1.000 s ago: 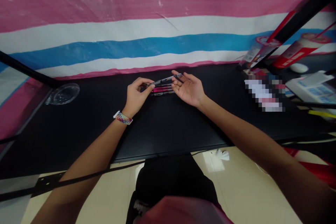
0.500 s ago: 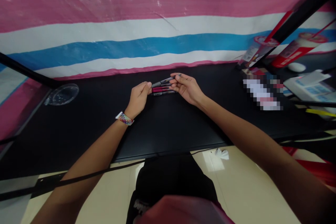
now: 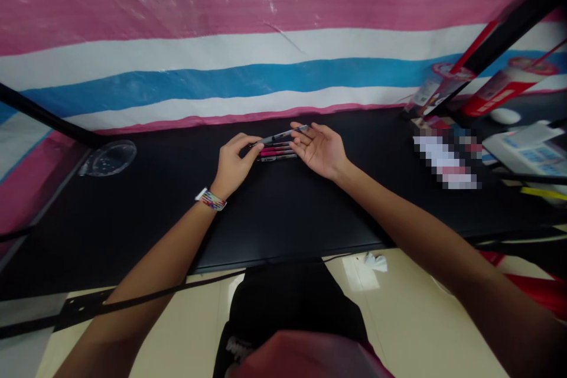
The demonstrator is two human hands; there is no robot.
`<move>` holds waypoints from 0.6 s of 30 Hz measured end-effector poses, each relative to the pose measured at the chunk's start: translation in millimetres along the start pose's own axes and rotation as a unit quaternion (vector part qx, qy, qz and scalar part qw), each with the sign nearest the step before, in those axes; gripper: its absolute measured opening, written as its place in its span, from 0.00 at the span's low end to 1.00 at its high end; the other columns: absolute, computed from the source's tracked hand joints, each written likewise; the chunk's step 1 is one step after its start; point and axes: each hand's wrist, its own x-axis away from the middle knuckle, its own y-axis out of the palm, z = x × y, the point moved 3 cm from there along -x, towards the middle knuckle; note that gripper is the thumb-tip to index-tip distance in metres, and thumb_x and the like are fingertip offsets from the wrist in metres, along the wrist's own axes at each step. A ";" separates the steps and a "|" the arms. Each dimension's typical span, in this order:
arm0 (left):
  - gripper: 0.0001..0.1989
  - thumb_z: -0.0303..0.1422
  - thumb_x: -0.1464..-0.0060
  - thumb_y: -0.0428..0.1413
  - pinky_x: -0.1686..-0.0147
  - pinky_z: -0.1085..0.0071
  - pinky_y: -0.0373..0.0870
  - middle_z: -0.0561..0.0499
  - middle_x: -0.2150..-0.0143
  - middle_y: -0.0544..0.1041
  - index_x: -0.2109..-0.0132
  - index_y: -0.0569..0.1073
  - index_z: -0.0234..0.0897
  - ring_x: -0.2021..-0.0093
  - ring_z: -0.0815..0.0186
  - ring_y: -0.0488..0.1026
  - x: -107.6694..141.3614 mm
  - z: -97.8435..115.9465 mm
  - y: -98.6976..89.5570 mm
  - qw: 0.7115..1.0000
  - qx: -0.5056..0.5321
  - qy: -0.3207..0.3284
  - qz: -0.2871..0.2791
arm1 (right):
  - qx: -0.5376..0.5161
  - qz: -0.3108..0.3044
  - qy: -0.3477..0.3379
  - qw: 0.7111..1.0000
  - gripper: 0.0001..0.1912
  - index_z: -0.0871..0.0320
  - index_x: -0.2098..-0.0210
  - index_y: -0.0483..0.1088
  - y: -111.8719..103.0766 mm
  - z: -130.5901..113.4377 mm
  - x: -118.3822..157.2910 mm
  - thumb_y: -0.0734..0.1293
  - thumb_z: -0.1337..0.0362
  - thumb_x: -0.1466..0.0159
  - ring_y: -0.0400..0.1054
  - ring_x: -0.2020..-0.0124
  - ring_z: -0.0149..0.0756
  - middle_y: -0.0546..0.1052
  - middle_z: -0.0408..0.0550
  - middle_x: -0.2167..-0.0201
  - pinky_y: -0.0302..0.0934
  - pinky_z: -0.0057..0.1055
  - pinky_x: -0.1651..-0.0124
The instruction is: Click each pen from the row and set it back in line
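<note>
My left hand (image 3: 234, 164), with a patterned band at the wrist, pinches the left end of a grey pen (image 3: 280, 134) between thumb and fingers. The pen slants up to the right, and its tip reaches the fingers of my right hand (image 3: 321, 149). That hand is palm up with its fingers spread and the thumb lifted off the pen. Below the held pen, several pens (image 3: 277, 152), pink and dark ones, lie side by side on the black table (image 3: 283, 212), between my two hands.
A clear plastic lid (image 3: 110, 157) lies at the far left. On the right stand a clear cup (image 3: 438, 91) and a red cup (image 3: 505, 90) with straws, near a white rounded object (image 3: 505, 116) and papers. A striped sheet (image 3: 266, 6) hangs behind.
My left hand has taken hold of the grey pen, its fingers now over the pen's left end. My right hand's pinch has opened, with the palm turned up.
</note>
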 end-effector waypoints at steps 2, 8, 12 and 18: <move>0.05 0.37 0.30 0.65 0.51 0.59 0.77 0.49 0.58 0.85 0.53 0.86 0.44 0.57 0.59 0.81 0.1 1.0 0.0 1.000 -0.002 0.002 -0.001 | -0.007 0.006 0.003 1.000 0.15 0.55 0.51 0.83 -1.1 0.1 -1.0 0.69 0.55 0.29 0.81 0.54 0.42 0.87 0.52 0.58 0.78 0.42 0.37; 0.06 0.38 0.31 0.65 0.51 0.58 0.77 0.49 0.58 0.85 0.53 0.87 0.45 0.57 0.58 0.81 0.5 3.1 2.2 1.000 -0.012 0.009 -0.007 | -0.030 0.032 0.022 0.999 0.14 0.55 0.55 0.82 -5.6 4.4 -3.6 0.66 0.56 0.27 0.78 0.63 0.38 0.84 0.49 0.66 0.78 0.39 0.39; 0.06 0.38 0.32 0.66 0.52 0.59 0.77 0.49 0.59 0.85 0.54 0.87 0.45 0.58 0.59 0.81 -0.4 -0.4 1.3 1.000 -0.016 0.006 0.006 | -0.012 -0.013 0.000 1.000 0.20 0.56 0.51 0.84 -1.8 0.2 -1.2 0.70 0.48 0.27 0.79 0.60 0.40 0.85 0.52 0.62 0.80 0.43 0.42; 0.06 0.38 0.32 0.67 0.51 0.56 0.78 0.49 0.58 0.88 0.52 0.89 0.47 0.58 0.57 0.82 -0.1 8.1 -1.2 0.999 -0.041 0.025 0.019 | 0.056 0.001 -0.061 0.997 0.11 0.56 0.55 0.85 -1.4 0.8 -1.6 0.78 0.55 0.31 0.78 0.64 0.35 0.86 0.49 0.62 0.81 0.38 0.47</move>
